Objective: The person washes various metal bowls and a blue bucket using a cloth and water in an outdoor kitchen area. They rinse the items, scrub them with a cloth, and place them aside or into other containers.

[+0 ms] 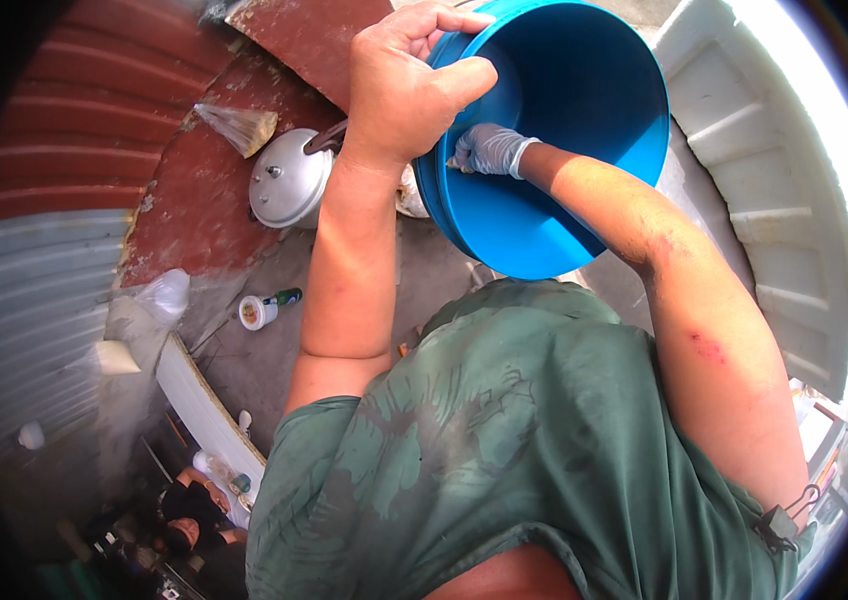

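A large blue plastic bucket (581, 90) is tilted so that its mouth faces me. My left hand (413, 82), bare, grips its rim at the upper left, thumb on the mouth side. Inside the bucket, against the wall near the left rim, is my right hand (490, 148) in a thin translucent glove. Its fingers are curled around a small yellowish thing (460, 166), mostly hidden by the glove; what it is, I cannot tell. Sunlight falls on part of the bucket's inner wall.
To the left stand a lidded aluminium pressure cooker (285, 176), a white tub (255, 313) and a green bottle (289, 296). Clear plastic bags (240, 129) lie on a red ledge (184, 195). A white ribbed panel (761, 187) rises on the right. Another person (195, 510) is at lower left.
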A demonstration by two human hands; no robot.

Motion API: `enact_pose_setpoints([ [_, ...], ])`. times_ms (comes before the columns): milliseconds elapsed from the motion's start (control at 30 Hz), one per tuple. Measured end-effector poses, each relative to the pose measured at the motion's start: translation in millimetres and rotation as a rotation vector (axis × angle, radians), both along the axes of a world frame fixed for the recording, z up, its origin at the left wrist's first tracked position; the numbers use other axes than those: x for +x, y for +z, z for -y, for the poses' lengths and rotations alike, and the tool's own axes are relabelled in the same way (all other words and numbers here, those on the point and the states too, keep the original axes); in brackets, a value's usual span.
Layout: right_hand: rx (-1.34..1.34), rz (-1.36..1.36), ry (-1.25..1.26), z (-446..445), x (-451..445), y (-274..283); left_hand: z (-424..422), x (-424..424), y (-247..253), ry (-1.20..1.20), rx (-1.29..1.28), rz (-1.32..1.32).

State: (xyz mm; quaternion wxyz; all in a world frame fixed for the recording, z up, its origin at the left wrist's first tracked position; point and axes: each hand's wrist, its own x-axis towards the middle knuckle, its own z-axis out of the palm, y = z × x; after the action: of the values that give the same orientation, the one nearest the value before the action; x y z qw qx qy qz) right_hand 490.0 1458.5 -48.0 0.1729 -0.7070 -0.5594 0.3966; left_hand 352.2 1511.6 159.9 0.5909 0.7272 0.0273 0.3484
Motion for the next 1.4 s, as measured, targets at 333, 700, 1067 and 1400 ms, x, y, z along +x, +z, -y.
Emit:
enact_pose_setpoints([
  [333, -0.067, 0.639, -0.088, 1, 17, 44, 1, -8, 7, -0.010, -0.205, -0.119],
  [700, 0.288, 0.116, 0.028, -7, -41, -15, 1, -1, -8, -0.064, -0.119, 0.108],
  [1067, -0.063, 0.742, 0.196, 1, -6, -18, 1, -15, -4, 0.009, -0.079, 0.019],
  [1400, 0.584, 0.363, -0.056, -37, -20, 63, 4, -16, 0, -0.059, -0.139, 0.003],
])
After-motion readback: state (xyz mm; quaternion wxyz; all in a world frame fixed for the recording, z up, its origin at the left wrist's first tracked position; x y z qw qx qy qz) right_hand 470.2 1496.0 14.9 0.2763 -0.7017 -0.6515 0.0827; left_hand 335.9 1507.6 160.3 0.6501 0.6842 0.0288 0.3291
